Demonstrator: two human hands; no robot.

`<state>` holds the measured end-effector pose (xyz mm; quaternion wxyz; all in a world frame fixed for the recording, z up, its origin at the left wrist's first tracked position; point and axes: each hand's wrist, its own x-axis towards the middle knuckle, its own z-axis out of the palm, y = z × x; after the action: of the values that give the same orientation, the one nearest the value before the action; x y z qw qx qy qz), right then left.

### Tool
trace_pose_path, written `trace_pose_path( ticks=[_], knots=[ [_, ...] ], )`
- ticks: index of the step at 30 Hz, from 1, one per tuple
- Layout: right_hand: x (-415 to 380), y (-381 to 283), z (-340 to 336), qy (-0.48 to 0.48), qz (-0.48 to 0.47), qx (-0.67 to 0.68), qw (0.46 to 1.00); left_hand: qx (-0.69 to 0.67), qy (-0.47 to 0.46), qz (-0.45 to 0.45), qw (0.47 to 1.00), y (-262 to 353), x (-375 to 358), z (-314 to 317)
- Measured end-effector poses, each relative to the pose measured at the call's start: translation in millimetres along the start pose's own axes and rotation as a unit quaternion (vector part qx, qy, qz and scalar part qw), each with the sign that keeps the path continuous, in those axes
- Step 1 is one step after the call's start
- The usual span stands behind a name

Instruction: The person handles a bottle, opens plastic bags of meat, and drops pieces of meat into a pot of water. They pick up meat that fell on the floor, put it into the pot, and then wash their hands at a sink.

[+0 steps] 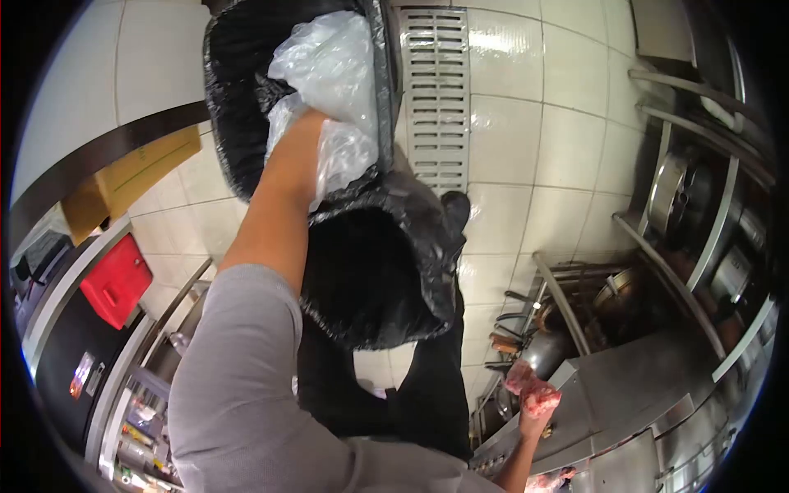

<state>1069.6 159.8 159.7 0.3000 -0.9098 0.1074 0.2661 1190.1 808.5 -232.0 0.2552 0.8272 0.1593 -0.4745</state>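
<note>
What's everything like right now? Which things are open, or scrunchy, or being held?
Far bin: open, lined in black
Near bin: open, lined in black
Clear plastic: crumpled, around the left wrist
Left arm: reaching over far bin, hand hidden
Right hand: gripping
Red, meat-like lump: held
Floor drain: grate on

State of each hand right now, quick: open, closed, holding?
Left hand: hidden in clear plastic; open or closed cannot be told.
Right hand: holding what looks like raw meat.

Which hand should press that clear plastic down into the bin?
Left, I'd say: the left forearm reaches into the clear plastic in the bin; the right hand, off to the side, holds what looks like raw meat.
</note>
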Motion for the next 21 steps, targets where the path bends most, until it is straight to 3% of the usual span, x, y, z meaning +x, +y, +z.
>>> trace_pose_path(
  ticks=[4, 5, 7, 9, 11, 12, 14, 15, 17, 18, 20, 21],
  knots=[
    [-20, 5, -2, 0.011, 0.038, 0.025, 0.999, -0.098, 0.01, 0.056, 0.994, 47, -121, -52],
    [-19, 4, -2, 0.005, 0.016, 0.02, 1.0, -0.102, 0.047, 0.027, 0.993, 57, -149, -63],
    [-18, -7, 0, 0.007, -0.016, 0.019, 1.0, -0.174, 0.208, 0.104, 0.957, 34, -182, -50],
    [-13, -19, 5, -0.01, -0.021, 0.023, 0.999, -0.259, 0.365, 0.18, 0.876, 54, -256, -51],
    [-15, -22, 7, 0.016, -0.021, 0.002, 1.0, -0.095, 0.379, 0.201, 0.898, 67, -314, -37],
    [-11, -23, 11, 0.015, -0.027, 0.005, 0.999, -0.093, 0.385, 0.199, 0.896, 67, -323, -31],
    [-9, -28, 11, 0.021, -0.018, 0.034, 0.999, -0.006, 0.224, 0.108, 0.968, 66, -333, -9],
    [-8, -29, 10, 0.013, -0.039, 0.041, 0.998, 0.004, 0.234, 0.051, 0.971, 71, -324, -20],
    [-8, -39, 10, 0.023, -0.036, 0.051, 0.998, -0.093, 0.307, 0.12, 0.939, 51, -268, -43],
    [-10, -42, 5, 0.014, -0.03, 0.054, 0.998, -0.143, 0.411, 0.124, 0.892, 66, -250, -62],
    [-13, -40, -4, 0.004, -0.015, 0.023, 1.0, -0.197, 0.54, 0.046, 0.817, 86, -210, -78],
    [-17, -36, -3, 0.004, -0.01, 0.01, 1.0, -0.162, 0.49, 0.07, 0.853, 63, -168, -57]
  ],
)
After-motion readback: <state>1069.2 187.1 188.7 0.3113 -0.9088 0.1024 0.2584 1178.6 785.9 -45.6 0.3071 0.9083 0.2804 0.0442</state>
